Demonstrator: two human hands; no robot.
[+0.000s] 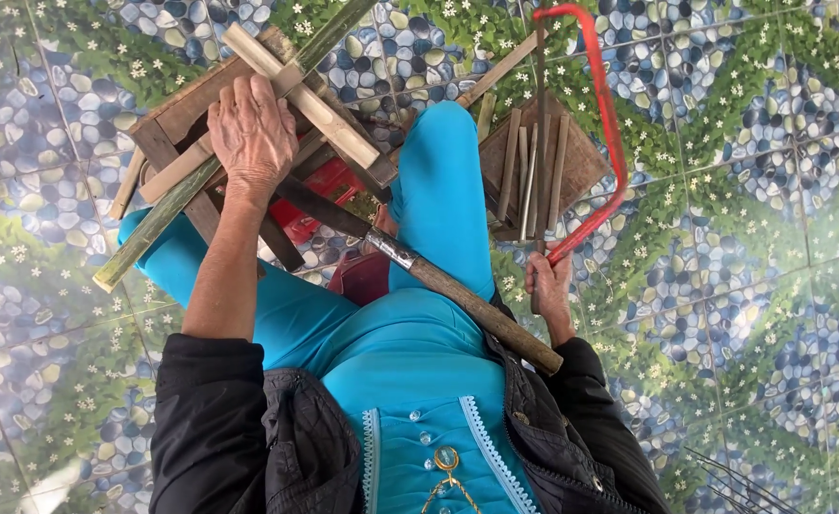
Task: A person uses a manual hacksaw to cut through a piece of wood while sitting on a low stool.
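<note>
While the person sits over a tiled floor [752, 314] printed with pebbles, leaves and small white flowers, the left hand [251, 133] lies palm-down on a bundle of bamboo pieces, its fingers spread and curled over them, pressing them onto a low wooden stool [167, 128]. Under that hand a pale split bamboo strip [305, 95] runs from upper left to lower right, and a long green bamboo stalk [157, 228] crosses beneath it, slanting from the top of the view down to the lower left, where its cut end juts past the stool. The right hand [548, 286] is closed around the grip of a red-framed bow saw [602, 124]; the frame arches up and away from the hand, and the thin blade runs straight up beside it. Just left of the saw, a second small wooden stool [586, 167] carries several thin bamboo slats [531, 171] laid side by side. A big knife with a dark blade and a long wooden handle [476, 309] lies diagonally across the lap, its handle end near the right forearm, touched by neither hand. The person wears bright blue trousers [438, 190] and a black quilted jacket [210, 428]. Something red [319, 190] shows under the first stool, too hidden to identify.
</note>
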